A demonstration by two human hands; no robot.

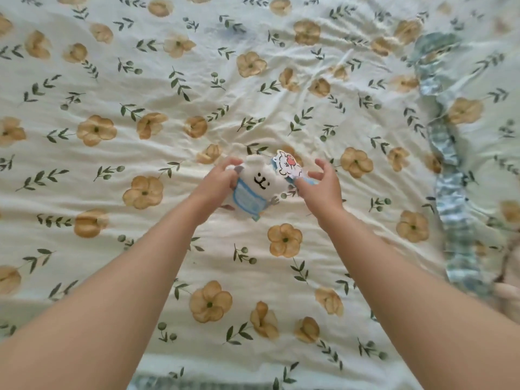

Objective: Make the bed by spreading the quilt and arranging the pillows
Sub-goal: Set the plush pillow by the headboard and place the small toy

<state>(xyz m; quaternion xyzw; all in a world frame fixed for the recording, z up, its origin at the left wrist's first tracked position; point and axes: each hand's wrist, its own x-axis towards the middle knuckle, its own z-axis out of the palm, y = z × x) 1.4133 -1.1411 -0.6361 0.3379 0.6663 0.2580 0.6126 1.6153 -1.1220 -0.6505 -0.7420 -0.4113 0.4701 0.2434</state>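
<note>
- Left hand point(222, 180) grips a small white plush toy point(253, 190) at its nine o'clock side.
- Right hand point(320, 184), fingers spread, touches the paper tag point(288, 166) at the toy's two o'clock.
- Flowered quilt point(140, 94) lies spread beneath; its blue ruffled edge point(447, 175) runs at three o'clock.

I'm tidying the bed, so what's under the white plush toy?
Under the white plush toy lies the floral quilt, wrinkled. The left hand grips the toy; the right hand is at its paper tag. Anything directly beneath the toy is hidden.
</note>
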